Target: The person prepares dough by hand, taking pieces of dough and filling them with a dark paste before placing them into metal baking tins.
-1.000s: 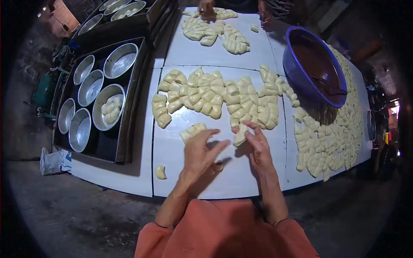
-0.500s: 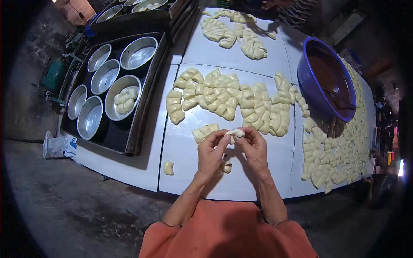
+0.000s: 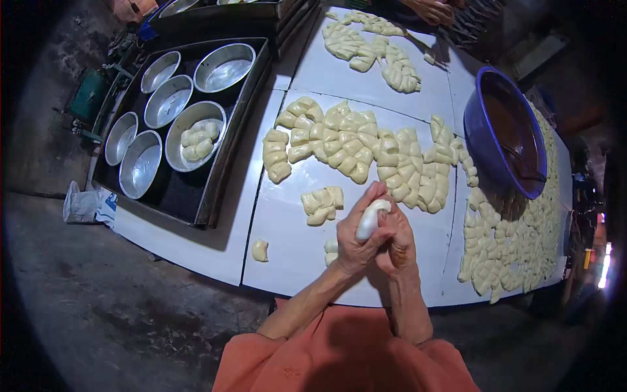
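A pale, smooth dough piece (image 3: 369,222) is cupped between my two hands above the near part of the white table. My left hand (image 3: 353,248) is closed around its left side. From the right, my right hand (image 3: 400,245) presses against it with bent fingers. Beside my left wrist lies a small dough piece (image 3: 331,251), partly covered by the hand. A small clump of dough pieces (image 3: 322,204) rests just beyond it, and a single dough piece (image 3: 259,250) sits farther left. Wide rows of cut dough (image 3: 346,137) lie ahead of my hands.
At left, a dark tray (image 3: 215,196) holds several round metal pans, one containing dough balls (image 3: 200,140). A purple tub (image 3: 480,124) with brown filling and a utensil stands right, beside many dough pieces (image 3: 496,248). Another person's hand (image 3: 432,10) shows at the far edge.
My hands have come together around the dough piece, which I was holding between my fingertips, and shifted slightly right. The view has tilted a little. Another person's hand shows more at the far edge.
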`<state>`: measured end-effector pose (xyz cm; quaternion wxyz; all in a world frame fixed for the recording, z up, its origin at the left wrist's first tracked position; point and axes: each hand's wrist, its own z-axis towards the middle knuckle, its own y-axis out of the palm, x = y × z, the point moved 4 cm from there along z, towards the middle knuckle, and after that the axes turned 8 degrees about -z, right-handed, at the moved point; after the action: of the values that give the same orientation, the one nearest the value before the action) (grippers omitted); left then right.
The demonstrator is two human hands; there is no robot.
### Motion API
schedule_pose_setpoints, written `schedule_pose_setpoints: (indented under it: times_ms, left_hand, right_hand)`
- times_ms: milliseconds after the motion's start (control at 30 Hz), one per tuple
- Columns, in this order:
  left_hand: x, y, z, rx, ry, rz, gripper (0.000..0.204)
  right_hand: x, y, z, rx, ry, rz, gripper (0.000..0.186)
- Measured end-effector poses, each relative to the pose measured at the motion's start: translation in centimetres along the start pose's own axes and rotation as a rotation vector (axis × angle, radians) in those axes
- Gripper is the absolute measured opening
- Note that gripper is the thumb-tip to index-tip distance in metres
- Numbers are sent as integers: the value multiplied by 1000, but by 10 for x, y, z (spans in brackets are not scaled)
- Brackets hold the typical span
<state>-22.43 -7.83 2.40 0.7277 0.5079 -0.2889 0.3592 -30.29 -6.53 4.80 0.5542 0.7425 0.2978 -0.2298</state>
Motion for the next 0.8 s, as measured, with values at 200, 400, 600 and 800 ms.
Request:
schedule_pose_setpoints:
  times_ms: [200, 400, 600, 800]
  left_hand:
    - [3, -27, -15, 54, -434, -44, 139]
    - [67, -119, -15, 331, -333, 422, 89]
    - [78, -138, -19, 386, -336, 444, 81]
    - [69, -144, -24, 380, -369, 409, 79]
  right_hand:
    - [-8, -30, 16, -54, 36, -467, 23]
    - [-1, -32, 13, -454, -134, -1862, 16]
    - [8, -38, 6, -983, -590, -1779, 20]
    - [3, -35, 7, -1018, -620, -1782, 17]
